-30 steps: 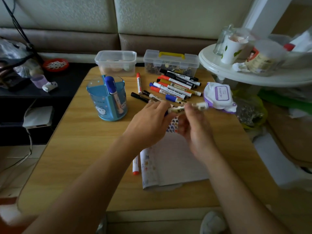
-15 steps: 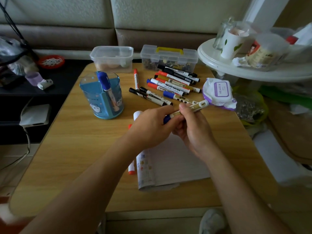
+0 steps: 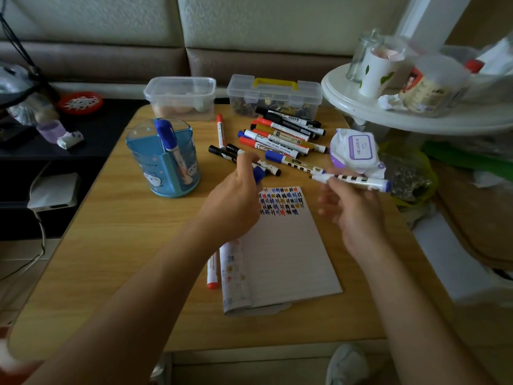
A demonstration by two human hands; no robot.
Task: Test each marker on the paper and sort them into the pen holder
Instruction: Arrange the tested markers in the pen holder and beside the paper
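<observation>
A wooden tabletop (image 3: 111,245) stands before a padded sofa back. Nearest lies the paper (image 3: 288,259), with colored scribbles along its far edge and 1 red-capped marker (image 3: 212,270) just beside its left edge. Above the paper, the left hand (image 3: 233,207) pinches a blue cap (image 3: 258,173) in its fingers. The right hand (image 3: 352,215) grips the uncapped marker (image 3: 352,180), tip pointing left. Beyond lies a loose pile of markers (image 3: 280,137). To its left, the blue pen holder (image 3: 144,162) holds 1 blue-capped marker (image 3: 169,140). 2 clear boxes (image 3: 180,97) sit at the far edge.
</observation>
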